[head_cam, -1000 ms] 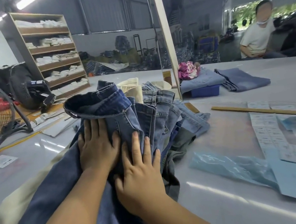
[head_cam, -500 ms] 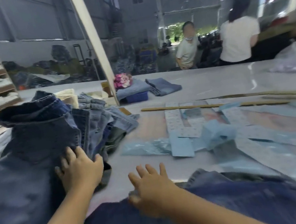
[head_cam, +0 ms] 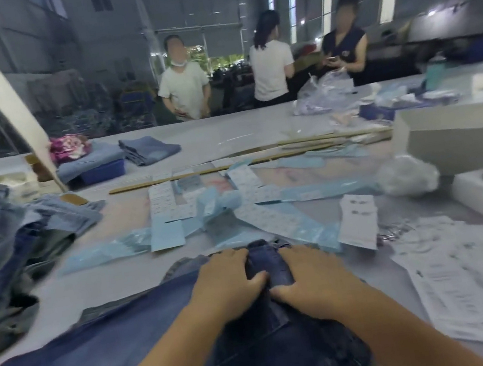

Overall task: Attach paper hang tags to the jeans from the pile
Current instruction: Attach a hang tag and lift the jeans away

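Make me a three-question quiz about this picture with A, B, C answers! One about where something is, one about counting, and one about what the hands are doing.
1. Where is the pile of jeans?
A. On the table's left side
B. On the floor
C. On a shelf

2. How many people stand beyond the far edge of the table?
A. One
B. Three
C. Five

3. What are the left hand and right hand doing?
A. Holding scissors
B. Waving in the air
C. Resting on the dark blue jeans

Answers:
1. A, the stacked denim sits at the left edge of the view, on the tabletop.
2. B, three figures stand beyond the table.
3. C, both hands lie side by side on the jeans spread in front of the person.
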`<action>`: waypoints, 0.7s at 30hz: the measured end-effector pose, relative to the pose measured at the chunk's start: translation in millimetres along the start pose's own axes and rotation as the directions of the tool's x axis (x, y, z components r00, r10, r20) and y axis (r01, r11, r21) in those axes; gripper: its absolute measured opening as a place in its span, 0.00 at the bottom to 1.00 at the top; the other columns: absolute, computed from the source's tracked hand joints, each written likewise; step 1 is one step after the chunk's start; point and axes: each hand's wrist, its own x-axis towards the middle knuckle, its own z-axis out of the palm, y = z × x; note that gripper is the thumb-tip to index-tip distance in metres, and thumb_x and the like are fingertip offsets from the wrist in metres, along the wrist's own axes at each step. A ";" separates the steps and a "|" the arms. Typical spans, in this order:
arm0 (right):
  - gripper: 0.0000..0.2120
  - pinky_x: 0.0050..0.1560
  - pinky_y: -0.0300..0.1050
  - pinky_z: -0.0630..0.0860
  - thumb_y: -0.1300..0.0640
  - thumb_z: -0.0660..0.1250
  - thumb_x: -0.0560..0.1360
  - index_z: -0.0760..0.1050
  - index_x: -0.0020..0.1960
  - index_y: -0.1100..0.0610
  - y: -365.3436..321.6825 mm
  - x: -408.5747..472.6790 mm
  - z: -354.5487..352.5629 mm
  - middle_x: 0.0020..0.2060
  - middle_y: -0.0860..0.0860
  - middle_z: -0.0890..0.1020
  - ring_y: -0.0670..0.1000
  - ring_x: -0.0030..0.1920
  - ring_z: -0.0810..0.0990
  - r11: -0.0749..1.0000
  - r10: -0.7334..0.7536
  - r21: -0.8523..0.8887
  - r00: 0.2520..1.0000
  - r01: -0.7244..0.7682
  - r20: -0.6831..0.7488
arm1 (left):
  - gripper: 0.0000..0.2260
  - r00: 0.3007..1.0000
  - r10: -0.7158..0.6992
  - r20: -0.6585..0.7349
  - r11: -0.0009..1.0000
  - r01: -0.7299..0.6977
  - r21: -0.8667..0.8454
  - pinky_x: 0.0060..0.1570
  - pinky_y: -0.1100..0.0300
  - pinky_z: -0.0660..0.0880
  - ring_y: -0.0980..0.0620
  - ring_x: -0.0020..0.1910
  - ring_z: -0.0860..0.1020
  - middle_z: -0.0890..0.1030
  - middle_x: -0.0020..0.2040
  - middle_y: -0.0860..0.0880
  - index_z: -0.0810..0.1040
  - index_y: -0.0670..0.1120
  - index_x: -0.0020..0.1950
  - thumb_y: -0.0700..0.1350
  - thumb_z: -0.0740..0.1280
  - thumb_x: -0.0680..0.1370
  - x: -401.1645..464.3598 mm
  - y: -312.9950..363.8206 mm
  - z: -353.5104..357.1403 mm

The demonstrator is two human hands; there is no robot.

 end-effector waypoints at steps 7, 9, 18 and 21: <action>0.09 0.41 0.36 0.71 0.42 0.70 0.70 0.71 0.45 0.40 61.1 -35.9 -11.6 0.39 0.35 0.75 0.36 0.41 0.75 0.903 0.183 0.401 0.983 -0.156 -0.031 | 0.16 0.992 -0.071 -0.103 0.997 0.068 -0.032 0.46 0.53 0.70 0.49 0.46 0.76 0.77 0.42 0.55 0.70 0.54 0.41 0.65 0.66 0.74 9.0 3.1 -6.8; 0.08 0.36 0.32 0.68 0.45 0.70 0.71 0.71 0.43 0.42 68.8 -41.3 -12.8 0.37 0.35 0.73 0.34 0.38 0.73 0.882 0.212 0.439 0.976 -0.169 -0.051 | 0.17 0.984 -0.080 -0.159 0.994 0.066 -0.087 0.43 0.53 0.69 0.49 0.42 0.75 0.75 0.38 0.56 0.68 0.53 0.38 0.62 0.68 0.74 10.4 1.3 -11.2; 0.04 0.37 0.37 0.75 0.48 0.73 0.71 0.79 0.41 0.47 79.0 -58.6 -18.8 0.36 0.43 0.83 0.39 0.38 0.80 0.857 0.238 0.497 0.960 -0.135 -0.148 | 0.16 0.941 -0.188 -0.281 0.977 0.207 0.041 0.62 0.47 0.67 0.43 0.62 0.70 0.73 0.62 0.47 0.72 0.50 0.63 0.54 0.67 0.78 15.1 12.7 -24.4; 0.06 0.43 0.38 0.75 0.49 0.75 0.70 0.78 0.41 0.45 80.8 -59.1 -17.7 0.40 0.41 0.82 0.39 0.43 0.79 0.860 0.246 0.496 0.950 -0.123 -0.191 | 0.10 0.942 0.067 -0.328 0.991 -0.100 -0.088 0.57 0.53 0.71 0.48 0.55 0.74 0.78 0.54 0.51 0.77 0.49 0.57 0.49 0.68 0.77 -0.3 49.5 -19.8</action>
